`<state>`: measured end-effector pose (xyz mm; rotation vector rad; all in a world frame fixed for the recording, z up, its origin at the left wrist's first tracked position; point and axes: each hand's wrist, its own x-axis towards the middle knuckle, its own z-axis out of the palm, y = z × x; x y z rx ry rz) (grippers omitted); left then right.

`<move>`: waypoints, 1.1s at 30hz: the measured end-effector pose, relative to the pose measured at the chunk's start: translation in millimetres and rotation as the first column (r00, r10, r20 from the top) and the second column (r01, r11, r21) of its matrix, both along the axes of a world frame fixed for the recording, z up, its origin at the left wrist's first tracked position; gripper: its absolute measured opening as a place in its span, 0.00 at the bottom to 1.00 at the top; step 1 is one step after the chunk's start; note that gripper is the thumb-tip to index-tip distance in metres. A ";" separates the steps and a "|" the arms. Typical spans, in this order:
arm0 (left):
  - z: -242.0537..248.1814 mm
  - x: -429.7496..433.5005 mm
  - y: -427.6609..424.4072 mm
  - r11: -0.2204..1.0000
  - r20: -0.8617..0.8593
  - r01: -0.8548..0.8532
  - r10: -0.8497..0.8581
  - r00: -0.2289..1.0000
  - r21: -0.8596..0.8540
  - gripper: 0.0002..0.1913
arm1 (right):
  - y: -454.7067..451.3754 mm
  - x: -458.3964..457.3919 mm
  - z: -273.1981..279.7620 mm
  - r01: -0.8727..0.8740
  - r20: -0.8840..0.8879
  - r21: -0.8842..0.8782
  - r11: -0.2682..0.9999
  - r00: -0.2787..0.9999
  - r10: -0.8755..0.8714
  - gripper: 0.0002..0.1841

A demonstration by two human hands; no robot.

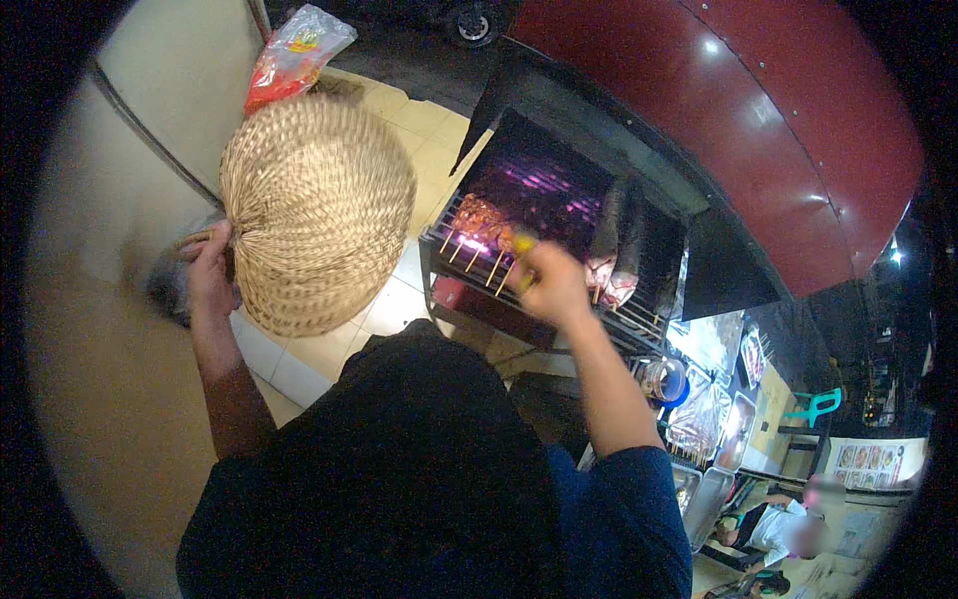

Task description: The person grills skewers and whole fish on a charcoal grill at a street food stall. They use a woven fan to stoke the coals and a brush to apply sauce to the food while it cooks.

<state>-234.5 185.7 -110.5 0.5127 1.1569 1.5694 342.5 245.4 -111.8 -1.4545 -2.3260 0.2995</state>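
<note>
My left hand [208,271] grips the handle of a round woven hand fan [322,217], held out to the left above the tiled floor. Over the front of a charcoal grill [516,142], my right hand [552,283] is closed around a small yellow object [524,242], too blurred to name. Just beside that hand, skewers of reddish meat [479,217] lie on the grate with their sticks toward me; my hand partly hides them. Pinkish glowing coals [535,180] show behind the meat. Farther right, pale food on sticks [620,288] rests on the grate beneath dark, long shapes.
A red metal hood [748,97] overhangs the grill. Metal trays [707,509], a clear tub [662,379] and foil-covered food [700,412] stand at right. A plastic bag [299,56] lies beyond the fan. People [778,531] are at the lower right, near a turquoise stool [819,404].
</note>
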 end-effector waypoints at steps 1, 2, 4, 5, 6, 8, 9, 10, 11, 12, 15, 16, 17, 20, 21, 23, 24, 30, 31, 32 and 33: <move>5.4 3.7 -3.0 0.997 -0.015 0.043 -0.042 0.999 0.063 0.23 | -18.0 -4.9 -6.7 -0.280 0.292 -0.104 0.954 0.909 0.299 0.11; 13.3 5.5 -8.8 0.993 0.018 0.069 -0.071 0.997 0.094 0.23 | -18.3 -2.0 -9.2 -0.190 0.183 0.008 0.982 0.965 0.186 0.11; 26.2 11.3 -17.5 0.964 0.159 0.061 -0.105 0.982 0.260 0.27 | -21.5 0.8 -20.9 -0.120 -0.178 0.306 0.944 0.967 0.181 0.12; 30.7 13.6 -16.5 0.923 0.132 0.076 -0.135 0.982 0.376 0.29 | -14.8 3.2 -26.5 0.226 -0.455 0.223 0.948 0.884 -0.104 0.10; 33.4 17.4 -21.9 0.837 0.096 0.109 -0.189 0.977 0.536 0.30 | -7.5 6.4 -31.1 0.350 -0.579 0.161 0.923 0.791 -0.199 0.10; 35.9 19.1 -13.3 0.698 0.159 0.184 -0.395 0.905 0.692 0.34 | 5.7 10.8 -37.6 0.356 -0.451 0.148 0.923 0.854 -0.258 0.12; 34.2 19.3 -10.0 0.621 0.172 0.214 -0.502 0.848 0.754 0.35 | 9.7 11.9 -38.4 0.211 -0.177 0.202 0.956 0.968 -0.176 0.13; 33.5 17.1 3.0 0.423 0.148 0.291 -0.746 0.649 0.858 0.35 | 13.9 13.4 -37.5 0.011 0.170 0.132 0.991 0.985 -0.033 0.17; 30.4 15.2 9.2 0.411 0.179 0.310 -0.802 0.569 0.857 0.34 | 10.6 14.5 -37.1 -0.197 0.212 0.317 0.928 0.968 0.133 0.24; 26.7 13.6 14.2 0.478 0.186 0.356 -0.768 0.612 0.803 0.32 | 15.0 18.5 -33.4 -0.106 0.119 0.418 0.902 0.991 0.061 0.21; 14.5 14.6 15.2 0.999 0.156 -0.002 -0.006 0.988 0.049 0.24 | 17.8 36.1 -27.2 0.435 -0.435 0.206 0.877 0.843 -0.316 0.12; 12.7 15.9 17.4 0.998 0.064 0.052 -0.054 0.996 0.030 0.21 | 20.5 47.8 -24.9 0.628 -0.622 -0.025 0.778 0.599 -0.504 0.13; 11.5 18.6 13.7 0.994 -0.021 0.079 -0.078 0.997 0.081 0.22 | 26.2 58.8 -24.1 0.594 -0.777 -0.280 0.754 0.321 -0.542 0.17; 19.3 24.3 8.0 0.989 -0.077 0.003 0.009 0.997 0.145 0.23 | 33.8 77.2 -30.3 0.308 -0.119 0.110 0.945 0.948 -0.295 0.18; 24.1 24.9 7.0 0.980 0.003 -0.041 0.041 0.999 0.197 0.23 | 32.9 79.7 -29.5 0.257 -0.024 0.129 0.958 0.966 -0.256 0.17; 35.4 21.9 4.2 0.903 0.265 0.143 -0.265 0.927 0.404 0.20 | 18.0 75.4 -23.0 0.422 -0.183 0.274 0.864 0.905 -0.383 0.14; 40.4 19.1 2.7 0.734 0.362 0.310 -0.599 0.714 0.604 0.17 | 8.3 72.0 -15.5 0.551 -0.319 0.017 0.834 0.793 -0.518 0.13; 29.2 11.1 9.3 0.606 0.317 0.231 -0.658 0.683 0.761 0.14 | -79.8 32.0 4.8 0.110 0.087 0.136 0.985 0.989 -0.123 0.10; 23.5 11.9 10.8 0.723 0.259 0.222 -0.490 0.832 0.654 0.15 | -85.3 33.3 -0.5 0.069 0.079 0.085 0.994 0.994 -0.076 0.09; 16.9 14.6 6.4 0.890 0.223 0.067 -0.184 0.957 0.450 0.15 | -84.7 36.8 -8.3 0.204 -0.128 0.266 0.942 0.976 -0.175 0.10; 13.6 15.7 8.4 0.961 0.143 -0.058 0.020 0.989 0.269 0.17 | -82.0 41.5 -16.0 0.318 -0.324 0.398 0.861 0.926 -0.192 0.11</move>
